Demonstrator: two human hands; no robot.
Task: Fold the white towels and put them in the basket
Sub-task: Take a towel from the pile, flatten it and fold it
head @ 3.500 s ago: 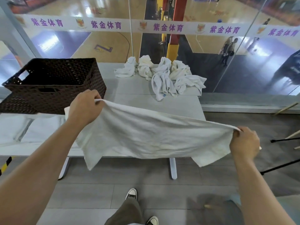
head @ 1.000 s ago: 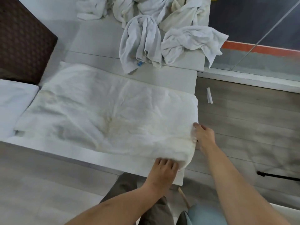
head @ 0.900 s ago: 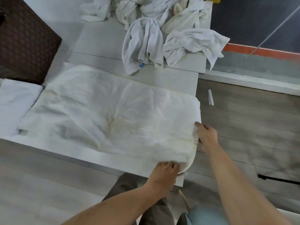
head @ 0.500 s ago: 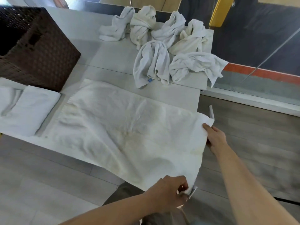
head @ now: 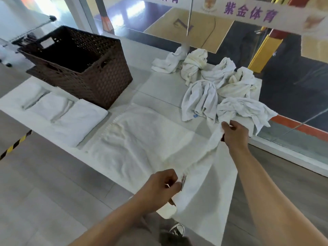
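- Head view: pale grey table [head: 159, 86] on a grey plank floor [head: 53, 192]. It stands against a glass wall [head: 204, 32] that carries a white banner [head: 248, 13] with purple lettering at one o'clock.
- One white towel [head: 134, 139] lies spread in the middle of the table. Most of it is flat, and its right end is raised off the surface.
- At six o'clock, the left hand [head: 158, 189] has its fingers curled and pinches the near right corner of that towel.
- At three o'clock, the right hand [head: 234, 134] pinches the far right corner between thumb and fingers. The towel's short edge runs taut between the two hands and hangs past the table's end.
- At ten o'clock from the spread towel stands a dark brown woven basket [head: 99, 86], upright, with its inside in shadow.
- At nine o'clock, just in front of the basket, are folded towels [head: 71, 121] in a row along the table's near edge. The nearest is just beside the spread towel.
- At one o'clock is a heap of crumpled towels [head: 221, 89]. Its closest piece sits directly behind the right hand, crowding that corner; whether they touch cannot be told.
- Yellow-and-black striped tape [head: 14, 146] shows at the far left, at eight o'clock.
- Below the left forearm, at six o'clock, a dark shoe [head: 177, 229] rests on the floor.
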